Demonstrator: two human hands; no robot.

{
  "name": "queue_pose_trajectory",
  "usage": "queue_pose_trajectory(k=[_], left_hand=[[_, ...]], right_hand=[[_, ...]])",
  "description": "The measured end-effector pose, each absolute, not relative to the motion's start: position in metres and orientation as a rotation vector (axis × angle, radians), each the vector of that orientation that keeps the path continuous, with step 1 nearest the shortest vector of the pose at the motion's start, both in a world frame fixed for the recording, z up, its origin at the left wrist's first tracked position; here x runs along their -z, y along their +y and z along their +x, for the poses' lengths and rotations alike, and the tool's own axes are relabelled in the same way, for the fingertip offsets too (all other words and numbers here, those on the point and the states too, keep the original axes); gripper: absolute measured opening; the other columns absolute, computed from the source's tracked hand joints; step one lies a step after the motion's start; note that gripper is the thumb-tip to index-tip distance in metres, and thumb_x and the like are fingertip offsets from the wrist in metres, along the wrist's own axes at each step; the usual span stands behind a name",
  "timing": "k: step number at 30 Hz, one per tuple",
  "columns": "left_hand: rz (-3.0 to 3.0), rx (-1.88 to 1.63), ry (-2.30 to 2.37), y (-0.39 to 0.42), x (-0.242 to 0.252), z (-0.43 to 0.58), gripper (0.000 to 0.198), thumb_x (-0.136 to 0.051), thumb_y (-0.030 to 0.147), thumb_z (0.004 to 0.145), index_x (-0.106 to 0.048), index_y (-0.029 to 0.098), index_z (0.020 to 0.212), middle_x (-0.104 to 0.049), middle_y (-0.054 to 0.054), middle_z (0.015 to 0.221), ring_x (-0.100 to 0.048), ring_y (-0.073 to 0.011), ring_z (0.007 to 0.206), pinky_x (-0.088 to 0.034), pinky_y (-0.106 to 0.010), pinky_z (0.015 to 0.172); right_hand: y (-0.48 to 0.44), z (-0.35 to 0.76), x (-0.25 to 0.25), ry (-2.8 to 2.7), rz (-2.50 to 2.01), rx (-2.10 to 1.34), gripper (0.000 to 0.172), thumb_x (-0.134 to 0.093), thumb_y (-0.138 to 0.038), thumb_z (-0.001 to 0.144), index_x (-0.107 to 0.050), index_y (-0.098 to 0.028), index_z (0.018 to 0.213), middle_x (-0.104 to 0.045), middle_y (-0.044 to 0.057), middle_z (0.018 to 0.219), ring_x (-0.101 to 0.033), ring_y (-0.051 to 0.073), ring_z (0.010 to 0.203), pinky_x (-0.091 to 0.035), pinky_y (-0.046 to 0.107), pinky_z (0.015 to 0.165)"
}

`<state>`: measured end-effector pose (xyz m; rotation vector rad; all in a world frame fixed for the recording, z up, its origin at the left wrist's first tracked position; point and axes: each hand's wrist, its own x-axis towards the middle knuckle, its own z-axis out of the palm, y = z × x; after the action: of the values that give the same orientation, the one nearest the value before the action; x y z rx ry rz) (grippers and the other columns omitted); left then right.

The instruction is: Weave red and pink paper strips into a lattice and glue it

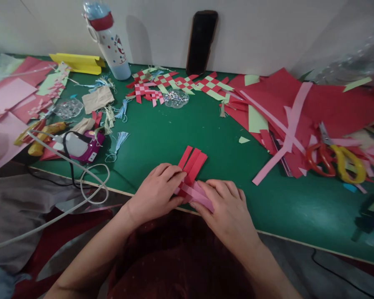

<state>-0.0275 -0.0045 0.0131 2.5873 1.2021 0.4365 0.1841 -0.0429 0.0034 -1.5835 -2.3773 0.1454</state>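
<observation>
Near the front edge of the green table [187,133], my left hand [157,192] and my right hand [226,207] meet over a small piece of crossed paper strips. Red strips [193,160] stick out away from me from between the hands. Pink strips [199,195] run across them under my right fingers. My left fingers press down on the red strips where they cross the pink ones. My right fingers pinch the pink strips. Both hands are closed on the paper.
Finished red-and-green woven pieces [177,83] lie at the back by a dish of beads [175,99]. Red paper sheets [299,104] and scissors [339,160] are to the right. A glue gun [81,145], cable, tassels and pink paper [9,99] are left. A bottle [110,41] and phone [202,41] stand against the wall.
</observation>
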Motion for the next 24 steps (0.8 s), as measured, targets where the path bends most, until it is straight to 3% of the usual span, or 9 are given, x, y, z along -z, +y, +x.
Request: queue_pose_trajectory(k=[7,12,17,24], left_hand=[[2.738,-0.584,1.149,-0.030,0.002,-0.024,0.051,-0.056,0.046,0.093,-0.053,0.012,0.131,-0.058,-0.015,0.129,-0.051,-0.0291,0.124,-0.041,-0.050,0.112],[2.797,-0.568,1.123,-0.043,0.017,-0.021,0.062,-0.043,0.062,0.093,-0.054,0.016,0.133,-0.060,-0.012,0.130,-0.051,-0.0271,0.126,-0.039,-0.046,0.114],[2.849,-0.493,1.106,-0.040,0.020,-0.020,0.060,-0.043,0.061,0.094,-0.056,0.015,0.131,-0.060,-0.010,0.132,-0.052,-0.0261,0.127,-0.035,-0.043,0.116],[2.825,-0.500,1.123,-0.039,0.017,-0.017,0.061,-0.044,0.063,0.092,-0.057,0.015,0.127,-0.061,-0.009,0.132,-0.053,-0.0254,0.123,-0.035,-0.043,0.115]], right_hand=[[-0.041,0.196,-0.004,-2.383,-1.522,-0.247,0.046,-0.052,-0.050,0.094,-0.061,-0.018,0.126,-0.066,0.013,0.117,-0.056,0.028,0.105,-0.046,0.043,0.081],[-0.043,0.208,-0.003,-2.378,-1.469,-0.242,0.036,-0.048,-0.039,0.098,-0.065,-0.018,0.122,-0.067,0.012,0.116,-0.056,0.027,0.106,-0.047,0.043,0.084],[-0.039,0.214,-0.006,-2.460,-1.387,-0.190,0.029,-0.049,-0.031,0.098,-0.068,-0.020,0.117,-0.069,0.010,0.110,-0.057,0.026,0.102,-0.047,0.044,0.084],[0.007,0.208,-0.019,-2.558,-1.044,-0.112,0.029,-0.047,-0.017,0.097,-0.069,-0.017,0.116,-0.070,0.009,0.112,-0.058,0.023,0.107,-0.049,0.041,0.094]])
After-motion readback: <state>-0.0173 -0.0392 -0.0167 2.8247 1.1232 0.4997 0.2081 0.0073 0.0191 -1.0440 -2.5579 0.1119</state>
